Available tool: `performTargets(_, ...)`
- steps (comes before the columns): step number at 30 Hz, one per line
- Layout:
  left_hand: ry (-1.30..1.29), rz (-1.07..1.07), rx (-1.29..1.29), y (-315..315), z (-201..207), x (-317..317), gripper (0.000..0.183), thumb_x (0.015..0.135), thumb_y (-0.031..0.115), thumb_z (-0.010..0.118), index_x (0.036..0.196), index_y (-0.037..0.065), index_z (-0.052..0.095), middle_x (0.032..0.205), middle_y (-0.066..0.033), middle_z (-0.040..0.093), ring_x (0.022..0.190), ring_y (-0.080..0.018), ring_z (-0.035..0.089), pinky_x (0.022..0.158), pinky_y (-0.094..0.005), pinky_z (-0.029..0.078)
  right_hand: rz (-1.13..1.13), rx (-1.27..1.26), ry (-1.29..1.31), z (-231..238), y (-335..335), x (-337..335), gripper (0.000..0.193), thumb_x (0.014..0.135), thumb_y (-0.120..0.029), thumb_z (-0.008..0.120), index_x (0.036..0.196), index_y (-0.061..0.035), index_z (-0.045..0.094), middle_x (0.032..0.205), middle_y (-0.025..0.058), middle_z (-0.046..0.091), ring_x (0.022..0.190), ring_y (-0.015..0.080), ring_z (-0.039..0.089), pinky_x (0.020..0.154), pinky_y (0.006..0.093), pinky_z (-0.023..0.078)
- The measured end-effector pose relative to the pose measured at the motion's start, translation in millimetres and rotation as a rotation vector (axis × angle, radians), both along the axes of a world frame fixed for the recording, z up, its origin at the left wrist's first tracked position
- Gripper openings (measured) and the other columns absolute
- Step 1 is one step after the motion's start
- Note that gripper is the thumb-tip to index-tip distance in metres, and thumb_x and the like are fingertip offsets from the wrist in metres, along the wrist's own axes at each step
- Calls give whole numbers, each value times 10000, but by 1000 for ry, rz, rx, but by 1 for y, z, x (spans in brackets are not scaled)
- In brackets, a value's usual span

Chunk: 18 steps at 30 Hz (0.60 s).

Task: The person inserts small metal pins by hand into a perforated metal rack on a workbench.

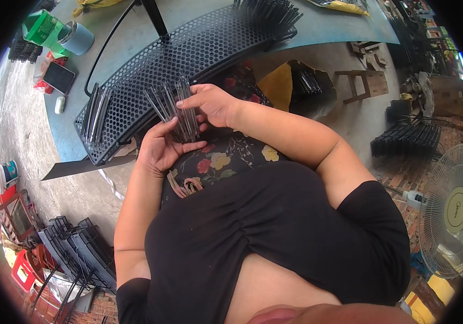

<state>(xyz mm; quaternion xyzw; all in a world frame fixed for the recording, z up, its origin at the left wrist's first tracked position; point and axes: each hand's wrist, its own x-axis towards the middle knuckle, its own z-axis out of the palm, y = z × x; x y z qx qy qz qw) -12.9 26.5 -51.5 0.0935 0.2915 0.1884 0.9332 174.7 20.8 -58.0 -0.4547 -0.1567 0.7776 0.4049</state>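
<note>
A fanned bundle of thin, shiny dark rods [187,120] is held upright between my two hands, above my lap. My left hand [160,147] cups it from below and the left, thumb and fingers around its lower part. From the far right, my right hand [213,103] grips the same bundle, its thumb lying across the rods. Just beyond my hands, a curved black perforated panel [158,65] reaches over the table. More thin rods [97,116] lie on the panel's left end. A dense pile of dark rods [269,17] rests at its far right end.
On the blue-grey table [91,70] stand a green plastic container [41,27], a light blue cup [76,38] and a phone [59,78]. A fan [450,210] is at my right. Stacked black panels [77,251] stand at lower left; a wooden stool [362,86] is beyond my right arm.
</note>
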Motion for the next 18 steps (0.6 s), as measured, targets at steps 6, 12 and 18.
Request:
performTargets(6,158,-24,217,-4,1,4,353,943,93,521,1279,-7,488,1119,-200,617,1001,-331,640,773,-499,606,203,99,-211,18,0,-1,122,881,-119,660,980,-57,626,838,41,665,588,101,570,466,276,454)
performTargets(12,180,-73,300,-8,14,10,274,945,40,528,1215,-7,542,1059,-183,660,971,-289,671,748,-430,616,21,264,-88,25,7,10,201,881,-62,650,1074,-11,630,909,56,669,777,111,634,691,246,524)
performTargets(18,153,-126,262,-8,23,19,268,946,50,538,1205,-16,545,1075,-192,657,983,-304,668,784,-454,599,-79,557,-516,51,-2,16,340,860,-50,654,1198,-79,633,947,60,664,837,116,633,786,248,516)
